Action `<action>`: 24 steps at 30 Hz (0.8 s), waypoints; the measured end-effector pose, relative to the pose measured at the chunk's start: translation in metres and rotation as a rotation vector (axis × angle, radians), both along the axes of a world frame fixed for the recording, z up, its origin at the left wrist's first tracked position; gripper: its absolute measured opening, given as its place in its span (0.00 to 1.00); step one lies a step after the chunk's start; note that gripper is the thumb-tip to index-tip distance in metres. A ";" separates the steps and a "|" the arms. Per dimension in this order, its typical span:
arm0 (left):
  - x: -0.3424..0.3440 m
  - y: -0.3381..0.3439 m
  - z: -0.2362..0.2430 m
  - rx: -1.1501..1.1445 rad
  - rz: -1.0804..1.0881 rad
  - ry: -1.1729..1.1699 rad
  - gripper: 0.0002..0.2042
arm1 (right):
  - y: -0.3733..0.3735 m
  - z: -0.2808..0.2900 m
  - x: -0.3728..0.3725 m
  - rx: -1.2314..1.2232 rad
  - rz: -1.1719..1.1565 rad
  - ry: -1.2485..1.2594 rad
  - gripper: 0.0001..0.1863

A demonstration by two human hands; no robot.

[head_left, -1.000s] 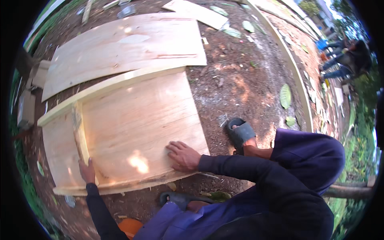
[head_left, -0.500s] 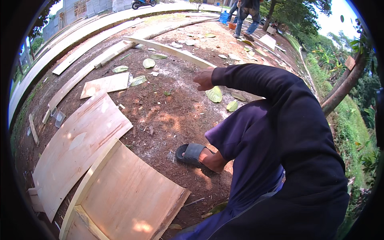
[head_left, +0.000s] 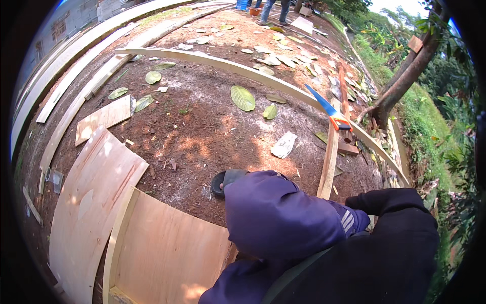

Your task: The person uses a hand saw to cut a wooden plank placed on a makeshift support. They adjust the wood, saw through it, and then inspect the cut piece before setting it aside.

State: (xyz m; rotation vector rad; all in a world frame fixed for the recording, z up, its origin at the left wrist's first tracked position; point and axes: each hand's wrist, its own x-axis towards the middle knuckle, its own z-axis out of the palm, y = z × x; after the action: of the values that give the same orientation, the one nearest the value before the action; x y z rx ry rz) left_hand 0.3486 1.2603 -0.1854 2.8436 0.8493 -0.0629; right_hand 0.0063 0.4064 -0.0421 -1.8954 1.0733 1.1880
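Neither of my hands shows. My right arm [head_left: 392, 200], in a dark sleeve, bends at the right, and its hand is hidden beside my raised purple-trousered knee [head_left: 283, 213]. A handsaw [head_left: 325, 107] with a blue blade and orange handle rests across a long wooden strip [head_left: 223, 64] and a shorter wooden batten [head_left: 330, 162]. At the lower left lies a plywood panel [head_left: 172, 243] with a wooden strip [head_left: 119, 233] along its edge. A second plywood sheet [head_left: 91, 202] lies left of it.
A small plywood piece [head_left: 104, 119] lies on the soil at the left, near long boards [head_left: 76, 109]. Leaves [head_left: 243, 98] and a pale scrap [head_left: 284, 145] are scattered ahead. A tree trunk [head_left: 405, 76] and grassy slope border the right. Far off, people's legs [head_left: 273, 11] stand near an orange bucket [head_left: 255, 11].
My right arm has drawn back from over the long strip toward my knee, and its hand has gone out of sight. The view has shifted right, bringing the handsaw and batten into sight.
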 end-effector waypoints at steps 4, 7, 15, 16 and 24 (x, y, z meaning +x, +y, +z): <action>-0.003 -0.008 0.016 0.031 -0.049 0.026 0.44 | 0.063 -0.022 0.020 0.014 -0.116 -0.108 0.19; 0.002 -0.026 0.040 -0.020 -0.005 0.093 0.44 | 0.073 -0.022 0.042 -0.025 -0.155 -0.166 0.19; -0.005 -0.015 0.011 0.012 0.037 0.033 0.47 | 0.038 0.068 0.009 -0.333 -0.180 -0.157 0.19; -0.006 -0.013 0.006 -0.020 0.032 0.038 0.47 | 0.032 0.090 -0.011 -0.406 -0.203 -0.108 0.19; -0.011 -0.043 0.042 -0.090 0.091 0.092 0.43 | -0.091 0.197 -0.071 -0.735 -0.251 0.059 0.19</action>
State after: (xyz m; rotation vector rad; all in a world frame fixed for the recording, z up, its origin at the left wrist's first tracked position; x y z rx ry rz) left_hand 0.3376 1.2172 -0.1437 2.7329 0.9677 -0.2160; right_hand -0.0646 0.3152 0.1547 -2.1524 1.9042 0.7566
